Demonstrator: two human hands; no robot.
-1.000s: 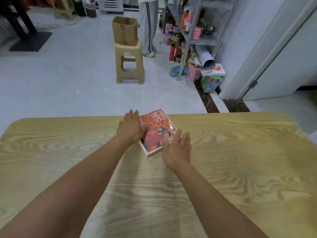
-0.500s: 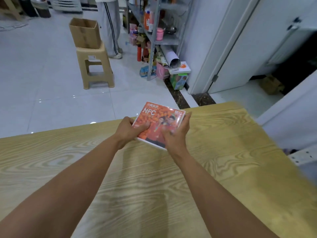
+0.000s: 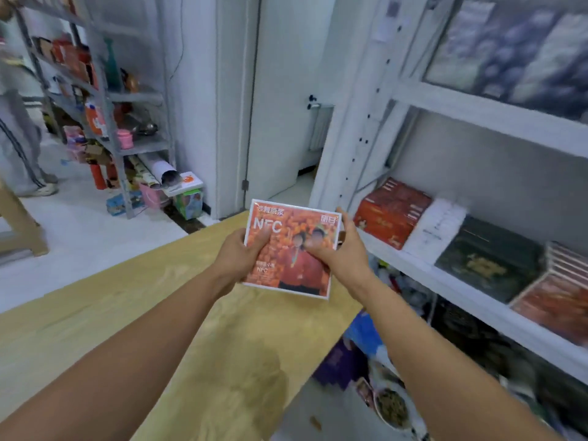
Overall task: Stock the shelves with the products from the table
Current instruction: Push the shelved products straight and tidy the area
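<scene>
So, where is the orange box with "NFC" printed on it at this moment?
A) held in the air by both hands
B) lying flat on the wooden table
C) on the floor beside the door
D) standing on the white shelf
A: the left hand and the right hand each have a grip on one side of the orange box, which is in the air over the table and not yet on the white shelf.

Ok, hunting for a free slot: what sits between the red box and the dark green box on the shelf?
In the head view a white pack lies between the red box and the dark green box; that stretch is taken.
</scene>
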